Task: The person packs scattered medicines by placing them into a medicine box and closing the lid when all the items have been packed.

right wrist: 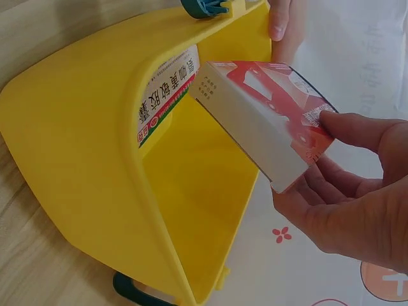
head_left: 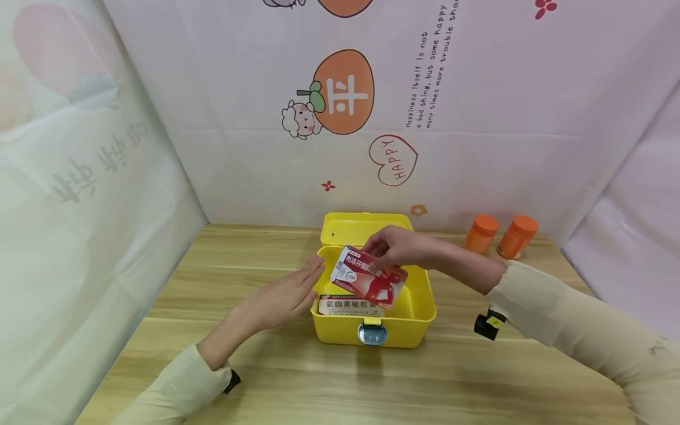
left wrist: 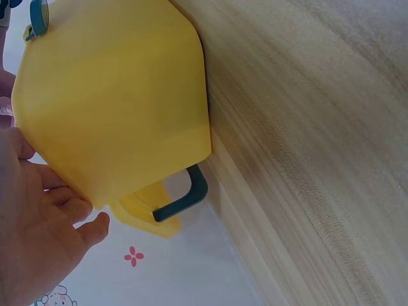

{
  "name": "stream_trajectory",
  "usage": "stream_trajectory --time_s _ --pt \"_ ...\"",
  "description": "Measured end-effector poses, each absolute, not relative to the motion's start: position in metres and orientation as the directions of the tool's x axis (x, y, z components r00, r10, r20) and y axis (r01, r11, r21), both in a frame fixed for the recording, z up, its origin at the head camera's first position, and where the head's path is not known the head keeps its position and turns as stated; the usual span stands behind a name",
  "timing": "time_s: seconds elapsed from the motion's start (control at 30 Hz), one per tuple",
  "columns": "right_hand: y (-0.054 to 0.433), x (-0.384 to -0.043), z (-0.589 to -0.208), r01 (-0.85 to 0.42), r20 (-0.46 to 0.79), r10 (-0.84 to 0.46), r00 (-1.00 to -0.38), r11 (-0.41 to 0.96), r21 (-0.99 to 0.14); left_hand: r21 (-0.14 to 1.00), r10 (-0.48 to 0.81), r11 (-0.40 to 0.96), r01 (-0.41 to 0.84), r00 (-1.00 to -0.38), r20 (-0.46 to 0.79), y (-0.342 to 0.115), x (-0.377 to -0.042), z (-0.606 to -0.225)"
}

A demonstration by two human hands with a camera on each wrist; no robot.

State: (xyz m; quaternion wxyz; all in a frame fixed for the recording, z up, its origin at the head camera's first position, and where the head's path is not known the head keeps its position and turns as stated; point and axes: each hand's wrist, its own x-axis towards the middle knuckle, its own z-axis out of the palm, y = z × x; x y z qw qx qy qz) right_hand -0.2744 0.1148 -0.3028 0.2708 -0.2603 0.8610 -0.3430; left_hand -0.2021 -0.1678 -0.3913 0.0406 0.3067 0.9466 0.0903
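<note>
A red and white medicine box (head_left: 366, 276) is pinched between thumb and fingers of my right hand (head_left: 399, 248), tilted over the open yellow case (head_left: 372, 332). Inside the case, along its front wall, a white medicine box (right wrist: 167, 92) with black characters stands on edge. My left hand (head_left: 284, 295) rests at the case's left rim, fingers fairly straight; the left wrist view shows its fingertips right at the yellow wall. The case's lid (head_left: 366, 229) is tipped back behind it, and a dark latch (head_left: 372, 334) hangs on the front.
Two orange bottles (head_left: 481, 234) with orange caps stand at the back right of the wooden table (head_left: 255, 378), near the patterned cloth wall (head_left: 255, 147). A dark green handle (left wrist: 185, 196) sticks out from the case's side.
</note>
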Motion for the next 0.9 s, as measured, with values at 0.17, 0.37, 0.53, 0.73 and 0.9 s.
stream_trajectory --time_s 0.17,0.37,0.53,0.73,0.9 --pt "0.108 -0.277 -0.309 -0.249 -0.328 -0.628 -0.706 0.652 -0.716 0.204 0.585 0.797 0.569 -0.811 -0.024 -0.167 -0.203 -0.393" --pt "0.098 -0.279 -0.314 -0.258 -0.384 -0.647 -0.659 0.674 -0.693 0.217 0.577 0.8 0.56 -0.816 -0.024 -0.166 -0.204 -0.394" --pt "0.088 -0.281 -0.315 -0.279 -0.426 -0.656 -0.623 0.695 -0.663 0.217 0.577 0.8 0.559 -0.817 -0.025 -0.167 -0.203 -0.394" --pt "0.077 -0.284 -0.318 -0.303 -0.477 -0.657 -0.584 0.722 -0.622 0.206 0.577 0.802 0.56 -0.816 -0.027 -0.168 -0.203 -0.393" --pt "0.07 -0.288 -0.323 -0.311 -0.507 -0.649 -0.567 0.738 -0.598 0.189 0.589 0.796 0.575 -0.808 -0.021 -0.168 -0.203 -0.393"
